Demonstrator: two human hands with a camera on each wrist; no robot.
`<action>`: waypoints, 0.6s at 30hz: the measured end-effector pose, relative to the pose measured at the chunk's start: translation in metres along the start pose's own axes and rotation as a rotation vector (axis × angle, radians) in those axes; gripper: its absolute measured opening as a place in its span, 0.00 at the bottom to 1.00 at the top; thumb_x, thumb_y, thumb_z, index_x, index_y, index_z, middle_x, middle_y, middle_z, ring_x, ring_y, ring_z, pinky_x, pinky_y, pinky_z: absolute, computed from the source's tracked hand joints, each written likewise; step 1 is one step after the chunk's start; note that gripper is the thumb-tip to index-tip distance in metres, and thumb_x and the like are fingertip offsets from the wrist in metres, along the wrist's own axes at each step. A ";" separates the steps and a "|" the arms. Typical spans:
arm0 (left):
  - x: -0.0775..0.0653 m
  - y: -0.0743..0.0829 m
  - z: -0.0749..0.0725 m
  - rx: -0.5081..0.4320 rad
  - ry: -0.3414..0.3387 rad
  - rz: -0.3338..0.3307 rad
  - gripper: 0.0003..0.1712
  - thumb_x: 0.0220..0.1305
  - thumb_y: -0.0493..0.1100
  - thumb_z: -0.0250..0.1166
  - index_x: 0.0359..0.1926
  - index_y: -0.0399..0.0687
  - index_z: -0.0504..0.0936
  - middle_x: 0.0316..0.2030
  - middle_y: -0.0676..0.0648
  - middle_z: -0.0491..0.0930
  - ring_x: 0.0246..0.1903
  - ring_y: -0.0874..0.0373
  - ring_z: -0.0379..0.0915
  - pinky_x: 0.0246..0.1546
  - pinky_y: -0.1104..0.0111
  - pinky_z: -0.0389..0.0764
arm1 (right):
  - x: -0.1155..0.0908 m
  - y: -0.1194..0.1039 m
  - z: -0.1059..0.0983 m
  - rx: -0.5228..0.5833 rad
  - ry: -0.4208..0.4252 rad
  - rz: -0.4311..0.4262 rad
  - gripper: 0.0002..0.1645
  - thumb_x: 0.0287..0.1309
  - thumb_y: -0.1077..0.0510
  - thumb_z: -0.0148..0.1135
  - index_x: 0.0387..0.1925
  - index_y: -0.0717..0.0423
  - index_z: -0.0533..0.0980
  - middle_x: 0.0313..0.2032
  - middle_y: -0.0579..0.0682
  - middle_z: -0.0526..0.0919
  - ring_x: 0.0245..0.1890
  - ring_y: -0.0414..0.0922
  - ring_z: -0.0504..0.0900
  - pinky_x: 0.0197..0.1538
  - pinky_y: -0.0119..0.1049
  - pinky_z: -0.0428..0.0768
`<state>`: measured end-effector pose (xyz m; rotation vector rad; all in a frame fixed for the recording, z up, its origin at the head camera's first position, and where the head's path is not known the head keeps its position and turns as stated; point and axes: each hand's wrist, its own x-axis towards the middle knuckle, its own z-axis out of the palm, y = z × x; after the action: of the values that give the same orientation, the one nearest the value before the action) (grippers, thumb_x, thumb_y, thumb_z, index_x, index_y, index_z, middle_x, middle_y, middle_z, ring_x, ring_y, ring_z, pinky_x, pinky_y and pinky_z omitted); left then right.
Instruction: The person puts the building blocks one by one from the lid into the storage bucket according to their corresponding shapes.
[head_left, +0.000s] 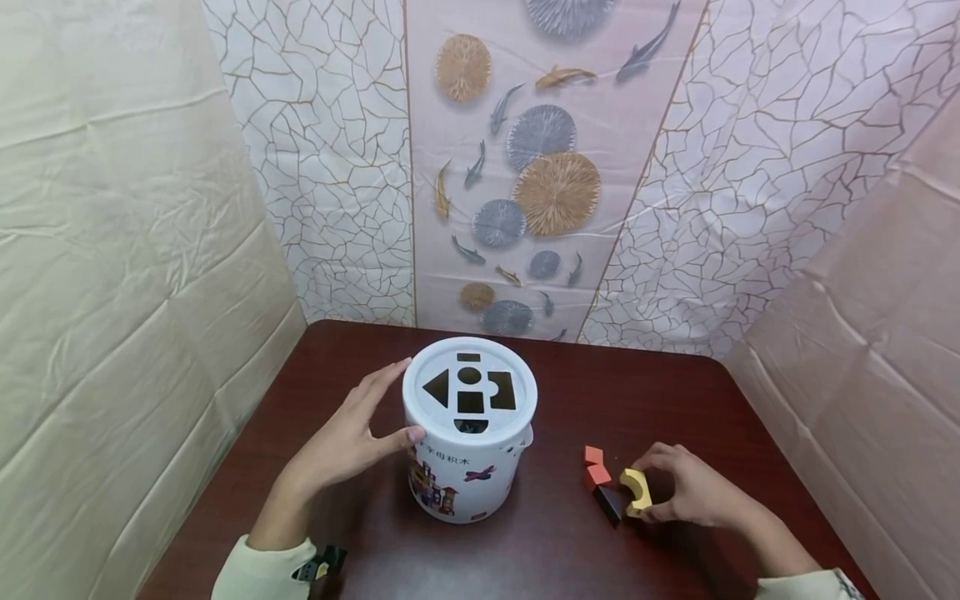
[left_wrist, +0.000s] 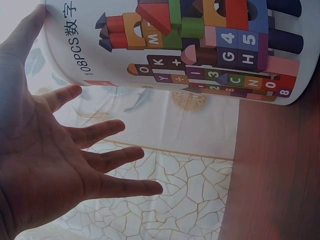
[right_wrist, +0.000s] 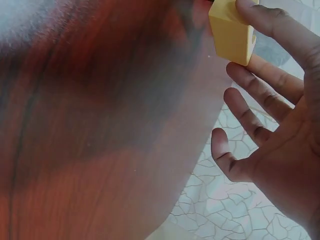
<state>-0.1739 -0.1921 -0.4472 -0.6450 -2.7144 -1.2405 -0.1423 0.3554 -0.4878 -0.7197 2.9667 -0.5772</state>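
A white bucket (head_left: 491,493) printed with toy-block pictures stands upright on the table, its white lid (head_left: 444,422) cut with shaped holes. My left hand (head_left: 341,437) rests at the bucket's left side, thumb and forefinger on the rim; in the left wrist view the other fingers of that hand (left_wrist: 55,150) spread straight, away from the wall. On the right, my right hand (head_left: 693,487) pinches a yellow arch-shaped block (head_left: 641,485) between thumb and fingertips. The right wrist view shows the yellow block (right_wrist: 231,34) at the fingertips, partly cut off by the frame.
Beside the yellow block lie two small orange-red blocks (head_left: 597,475) and a dark block (head_left: 608,504) on the dark red-brown table (head_left: 555,550). Patterned cloth (head_left: 345,167) hangs behind the table, with plain cream cloth (head_left: 112,250) along the sides.
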 end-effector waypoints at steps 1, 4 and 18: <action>0.000 0.000 0.000 0.001 0.000 0.001 0.58 0.64 0.72 0.76 0.87 0.85 0.52 0.86 0.52 0.58 0.84 0.38 0.56 0.72 0.23 0.68 | 0.000 -0.001 -0.001 0.000 0.005 -0.005 0.33 0.41 0.43 0.93 0.50 0.41 0.89 0.48 0.36 0.84 0.51 0.45 0.81 0.53 0.40 0.84; 0.001 0.000 0.000 0.000 0.002 0.008 0.58 0.65 0.71 0.76 0.87 0.82 0.53 0.86 0.53 0.59 0.84 0.39 0.57 0.73 0.24 0.68 | 0.000 -0.004 -0.006 -0.007 0.000 0.006 0.32 0.41 0.42 0.93 0.50 0.40 0.89 0.47 0.35 0.82 0.52 0.44 0.81 0.53 0.40 0.84; 0.001 0.002 -0.002 0.006 -0.002 -0.002 0.59 0.64 0.73 0.76 0.87 0.82 0.53 0.86 0.55 0.60 0.84 0.39 0.57 0.73 0.24 0.67 | 0.003 -0.032 -0.046 -0.049 0.152 -0.043 0.32 0.38 0.42 0.95 0.48 0.40 0.89 0.45 0.35 0.80 0.51 0.39 0.79 0.52 0.38 0.84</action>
<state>-0.1737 -0.1918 -0.4443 -0.6436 -2.7196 -1.2328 -0.1369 0.3432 -0.4334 -0.7790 3.1226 -0.5890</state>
